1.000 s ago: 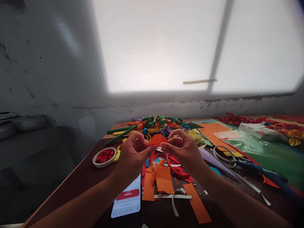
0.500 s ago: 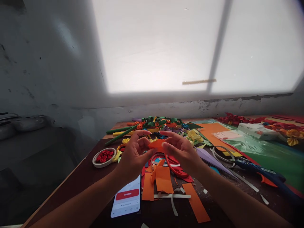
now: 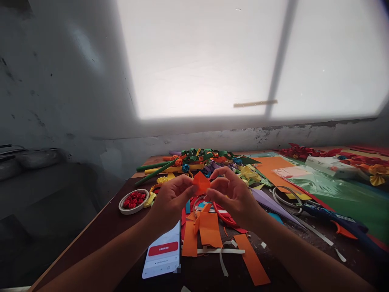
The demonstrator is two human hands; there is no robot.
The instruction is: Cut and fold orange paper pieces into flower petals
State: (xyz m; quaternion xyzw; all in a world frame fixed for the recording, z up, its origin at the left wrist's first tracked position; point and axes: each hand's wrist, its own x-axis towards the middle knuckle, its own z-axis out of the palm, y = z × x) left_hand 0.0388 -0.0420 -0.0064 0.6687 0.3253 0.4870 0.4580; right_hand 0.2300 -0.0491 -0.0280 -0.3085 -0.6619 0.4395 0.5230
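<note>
A folded piece of orange paper, with a pointed top and crease lines, is held up above the table. My left hand pinches its left edge between thumb and fingers. At the paper's right side is my right hand, its fingers curved and its thumb apart from the index finger. Whether a right fingertip touches the paper I cannot tell. Beneath the hands lie cut orange paper pieces, a red ring-shaped piece and white strips.
A phone lies in front, left of the scraps. Farther left, a white ring surrounds red paper roses. Green rolled sticks and paper chains fill the back. At right are a glue gun and plastic-covered sheets.
The orange paper has turned from lying nearly flat to standing with its point up. My right thumb has come off it, and my left fingers have closed on its edge.
</note>
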